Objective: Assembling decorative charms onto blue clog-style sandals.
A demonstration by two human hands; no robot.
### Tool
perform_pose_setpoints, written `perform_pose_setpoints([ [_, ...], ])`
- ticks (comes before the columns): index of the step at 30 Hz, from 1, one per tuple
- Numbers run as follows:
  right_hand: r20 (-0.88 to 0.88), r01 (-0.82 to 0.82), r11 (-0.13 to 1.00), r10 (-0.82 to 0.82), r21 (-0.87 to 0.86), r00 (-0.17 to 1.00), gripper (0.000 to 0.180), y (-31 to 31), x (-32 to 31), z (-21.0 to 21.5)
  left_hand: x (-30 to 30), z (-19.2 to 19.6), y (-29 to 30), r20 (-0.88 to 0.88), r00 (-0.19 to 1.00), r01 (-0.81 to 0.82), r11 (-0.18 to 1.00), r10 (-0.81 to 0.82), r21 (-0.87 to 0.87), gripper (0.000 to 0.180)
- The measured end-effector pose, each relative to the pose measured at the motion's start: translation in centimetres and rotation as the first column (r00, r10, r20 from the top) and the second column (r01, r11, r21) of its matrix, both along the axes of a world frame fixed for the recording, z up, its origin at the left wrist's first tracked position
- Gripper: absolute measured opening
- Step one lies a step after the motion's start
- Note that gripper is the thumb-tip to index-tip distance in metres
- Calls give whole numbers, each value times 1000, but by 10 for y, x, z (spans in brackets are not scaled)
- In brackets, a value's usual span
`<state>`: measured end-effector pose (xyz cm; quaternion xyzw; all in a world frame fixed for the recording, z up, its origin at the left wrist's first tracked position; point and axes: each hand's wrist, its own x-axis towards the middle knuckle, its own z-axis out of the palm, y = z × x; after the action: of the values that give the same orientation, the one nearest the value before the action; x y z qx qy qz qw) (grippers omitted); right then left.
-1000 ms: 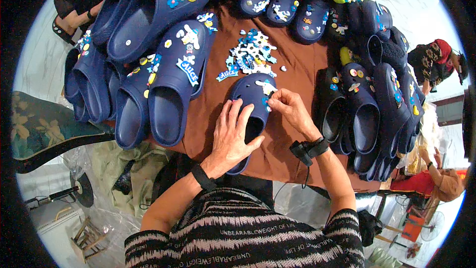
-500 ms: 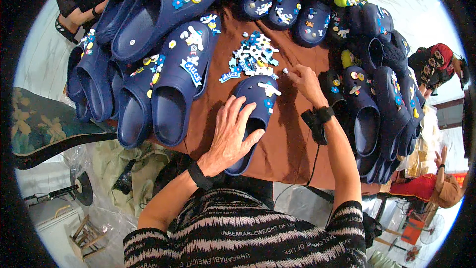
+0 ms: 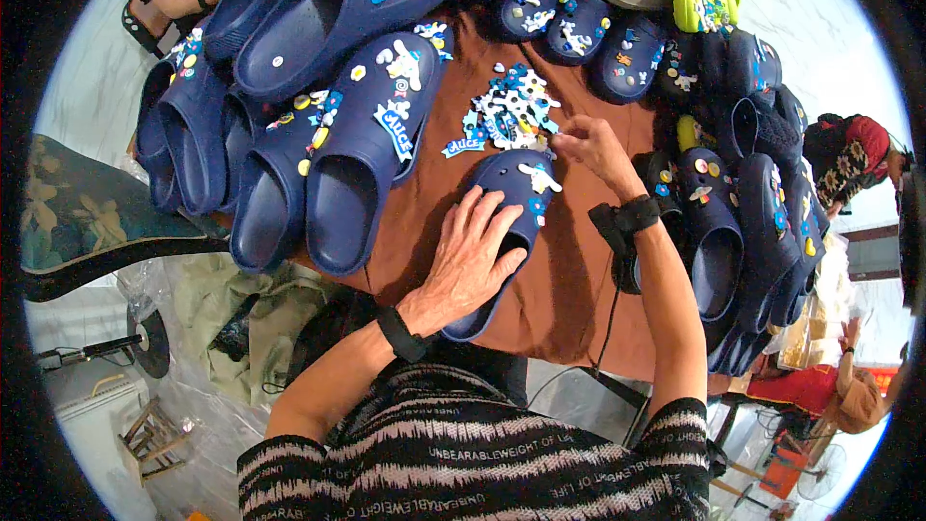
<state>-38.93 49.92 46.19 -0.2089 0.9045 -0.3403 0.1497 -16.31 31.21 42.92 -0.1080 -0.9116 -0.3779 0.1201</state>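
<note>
A navy clog (image 3: 504, 177) lies on the brown cloth in front of me, its toe pointing away. A white dog-shaped charm and a blue flower charm sit on its upper, with a bare hole showing to their left. My left hand (image 3: 463, 256) rests over the clog, fingers across the upper and thumb at the foot opening, holding it. My right hand (image 3: 596, 152) is just right of the toe, fingertips pinched together beside the charm pile; whatever is between them is hidden. Beyond the toe lies a heap of loose shoe charms (image 3: 511, 106) in white, blue and yellow.
Decorated navy clogs (image 3: 352, 169) crowd the left side of the brown cloth (image 3: 569, 280). More clogs (image 3: 714, 232) line the right, and others stand at the back with a lime-green clog (image 3: 706, 2). A black cable (image 3: 608, 328) hangs over the near edge. Other people are nearby.
My right hand has moved closer to the clog's toe and the charm pile. The small white charm seen by its fingertips no longer shows clearly. The whole view has shifted slightly.
</note>
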Motion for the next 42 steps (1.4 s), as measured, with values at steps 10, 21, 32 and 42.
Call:
perform_pose_setpoints([
  [10,-222,-366,923,384,121,896,16,-58,44,1,6,-4,0,-4,1000,-30,999,30,20,57],
  [21,-127,-336,895,385,295,914,22,-66,39,11,6,-5,0,0,1000,-30,999,30,15,58],
  [32,-466,-367,838,533,403,706,17,-68,67,1,15,-18,-3,0,989,-147,976,149,158,68],
  [42,-75,-437,899,436,12,897,15,-70,65,18,20,-24,-5,36,978,-208,973,205,103,70],
])
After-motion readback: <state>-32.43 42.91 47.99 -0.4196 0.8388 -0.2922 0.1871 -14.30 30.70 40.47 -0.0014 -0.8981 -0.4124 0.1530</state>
